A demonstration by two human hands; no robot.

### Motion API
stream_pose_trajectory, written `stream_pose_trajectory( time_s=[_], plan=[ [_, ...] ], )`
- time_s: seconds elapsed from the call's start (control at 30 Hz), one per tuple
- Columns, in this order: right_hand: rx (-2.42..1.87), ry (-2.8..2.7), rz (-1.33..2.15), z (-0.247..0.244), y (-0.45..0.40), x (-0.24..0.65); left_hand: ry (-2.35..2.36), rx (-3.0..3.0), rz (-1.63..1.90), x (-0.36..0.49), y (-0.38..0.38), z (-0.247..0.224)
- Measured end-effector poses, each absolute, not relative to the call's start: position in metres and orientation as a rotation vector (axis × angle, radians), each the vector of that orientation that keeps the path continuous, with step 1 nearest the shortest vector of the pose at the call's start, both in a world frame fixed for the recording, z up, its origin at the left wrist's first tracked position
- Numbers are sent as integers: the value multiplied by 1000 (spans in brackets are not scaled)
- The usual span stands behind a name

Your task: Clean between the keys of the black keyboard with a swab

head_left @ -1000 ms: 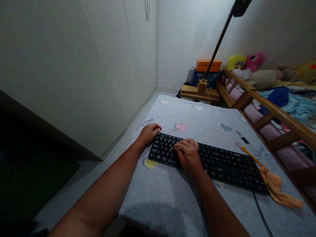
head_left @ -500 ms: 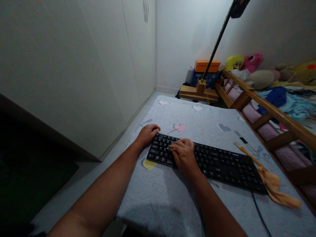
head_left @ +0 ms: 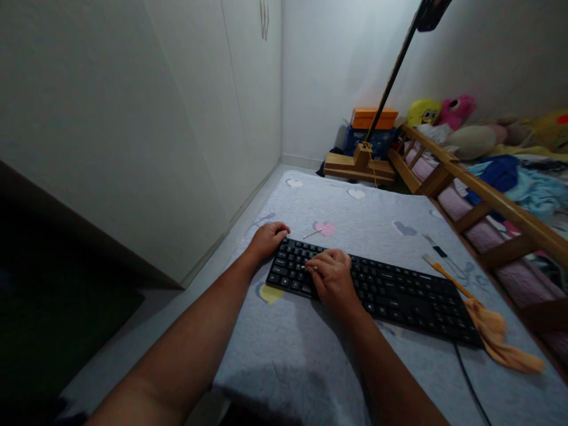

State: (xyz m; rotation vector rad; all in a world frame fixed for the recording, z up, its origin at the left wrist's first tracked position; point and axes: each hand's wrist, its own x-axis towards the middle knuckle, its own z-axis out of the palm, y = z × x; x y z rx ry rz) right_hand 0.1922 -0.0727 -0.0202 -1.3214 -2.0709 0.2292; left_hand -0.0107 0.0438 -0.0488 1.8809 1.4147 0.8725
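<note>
A black keyboard (head_left: 403, 296) lies at a slant on the cloth-covered table. My left hand (head_left: 268, 239) is closed at its far left corner, thumb against the edge and fingers curled. Over the left part of the keys, my right hand (head_left: 332, 275) pinches a cotton swab (head_left: 304, 268), whose white tip points left at the keys; most of the swab is hidden by the fingers. Another cotton swab (head_left: 312, 234) rests on the cloth just beyond the keyboard, by a pink heart print.
Right of the keyboard lie an orange-handled brush (head_left: 444, 272), a thin tool with a black grip (head_left: 439, 251) and a crumpled orange cloth (head_left: 492, 331). A cable (head_left: 470, 378) runs toward me. A wooden bed rail (head_left: 497, 195) borders the right, a white wardrobe (head_left: 199, 118) the left.
The whole view has shifted very slightly. Both hands keep nearly the same places on the keyboard, and the swab tip has barely moved.
</note>
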Motion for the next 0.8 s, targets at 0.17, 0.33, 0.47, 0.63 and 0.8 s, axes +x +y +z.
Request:
stream_pose_trajectory(
  time_s=[0.17,0.33,0.47,0.63,0.8],
  plan=[
    [-1333,-2035,232,-23,-69,194,1403,1862,889,-11,44,-50],
    [-1352,-2006,243,-22,-71,199,1404,1862,885,-11,44,-49],
    [-1368,-1982,246,-20,-73,203,1408,1875,877,-11,43,-47],
    [-1375,-1991,269,-18,-74,206,1411,1875,865,-11,43,-45],
    [-1361,-2014,276,-16,-78,207,1410,1866,863,-11,44,-48]
  ],
)
